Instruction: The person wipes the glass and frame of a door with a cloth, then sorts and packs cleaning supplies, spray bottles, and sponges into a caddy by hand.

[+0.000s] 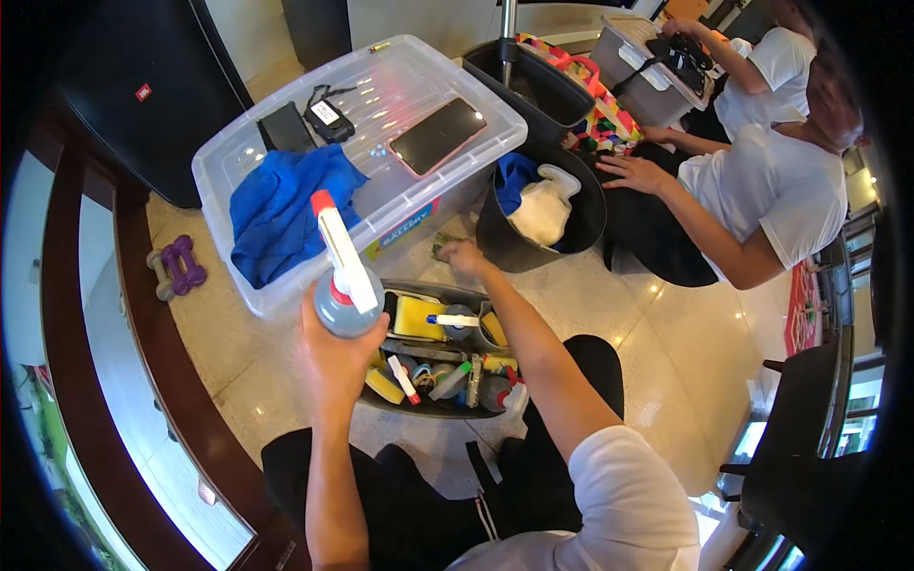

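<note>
My left hand (333, 344) is wrapped round a spray bottle (348, 295) with a white and red nozzle, held upright near the corner of the plastic bin. My right hand (464, 257) reaches past the caddy to the floor beside the black bucket (495, 233); a small greenish thing (442, 247) is at its fingertips, and whether they grip it is unclear. Between my arms stands a grey caddy (433, 411) with a yellow sponge (416, 317), spray bottles and brushes. A blue cloth (286, 214) lies on the bin lid (371, 95) near the bottle.
On the lid are a phone (438, 136) and a black device (328, 114). The bucket holds cloths (543, 209). Purple dumbbells (184, 265) lie at left. Two people in white shirts (762, 181) sit at right, near a storage box (643, 71) and a chair (800, 447).
</note>
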The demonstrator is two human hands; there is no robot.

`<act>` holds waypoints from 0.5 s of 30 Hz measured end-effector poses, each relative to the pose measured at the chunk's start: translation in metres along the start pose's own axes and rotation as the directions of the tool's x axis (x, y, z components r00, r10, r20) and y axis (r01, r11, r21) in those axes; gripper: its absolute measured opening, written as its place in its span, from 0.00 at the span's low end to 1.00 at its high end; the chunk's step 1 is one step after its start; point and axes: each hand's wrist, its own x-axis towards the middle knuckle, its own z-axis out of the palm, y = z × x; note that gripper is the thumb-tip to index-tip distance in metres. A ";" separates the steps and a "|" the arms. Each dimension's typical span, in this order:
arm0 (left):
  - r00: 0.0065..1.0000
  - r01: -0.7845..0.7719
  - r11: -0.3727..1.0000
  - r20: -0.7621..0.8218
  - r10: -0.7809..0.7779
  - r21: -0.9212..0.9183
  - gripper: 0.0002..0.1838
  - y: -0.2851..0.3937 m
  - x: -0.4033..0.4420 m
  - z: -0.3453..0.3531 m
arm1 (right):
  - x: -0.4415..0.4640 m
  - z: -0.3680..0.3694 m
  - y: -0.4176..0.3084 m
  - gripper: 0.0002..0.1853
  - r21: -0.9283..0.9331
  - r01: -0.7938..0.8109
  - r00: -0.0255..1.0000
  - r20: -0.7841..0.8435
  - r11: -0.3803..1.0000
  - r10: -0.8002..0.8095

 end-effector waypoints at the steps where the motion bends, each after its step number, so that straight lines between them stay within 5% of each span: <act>1: 1.000 -0.013 0.999 0.003 0.013 -0.047 0.38 -0.001 -0.001 -0.001 | 0.000 0.010 0.003 0.28 -0.219 -0.058 0.998 -0.011 0.974 0.056; 3: 0.999 -0.041 0.995 -0.018 0.040 -0.085 0.41 -0.008 -0.002 0.000 | 0.006 0.036 0.024 0.24 -0.470 -0.163 0.984 -0.146 0.868 0.105; 6: 0.997 -0.062 0.998 -0.042 0.062 -0.010 0.35 -0.013 -0.005 -0.004 | 0.009 0.033 0.012 0.24 -0.382 -0.205 0.979 -0.076 0.901 0.190; 8: 0.998 -0.044 0.999 -0.039 0.044 -0.012 0.35 -0.010 -0.005 -0.006 | -0.008 0.021 0.002 0.27 -0.298 -0.214 0.961 0.108 0.930 0.255; 10: 0.999 0.012 1.000 -0.035 -0.012 -0.009 0.35 -0.006 -0.004 -0.007 | -0.001 0.024 0.011 0.26 -0.349 -0.183 0.971 0.084 0.919 0.225; 11: 0.999 -0.003 1.000 -0.042 0.003 0.006 0.35 -0.009 -0.003 -0.005 | 0.005 0.026 0.020 0.25 -0.227 -0.124 0.992 -0.028 0.966 0.121; 14: 0.999 -0.002 0.997 -0.054 0.006 0.083 0.35 -0.014 0.001 -0.006 | -0.012 -0.016 -0.020 0.26 -0.255 0.011 0.994 0.110 0.967 0.017; 15: 0.999 0.023 0.999 -0.035 -0.021 0.042 0.38 -0.015 0.003 -0.007 | -0.035 -0.027 -0.043 0.22 -0.105 0.074 0.997 0.026 0.992 -0.071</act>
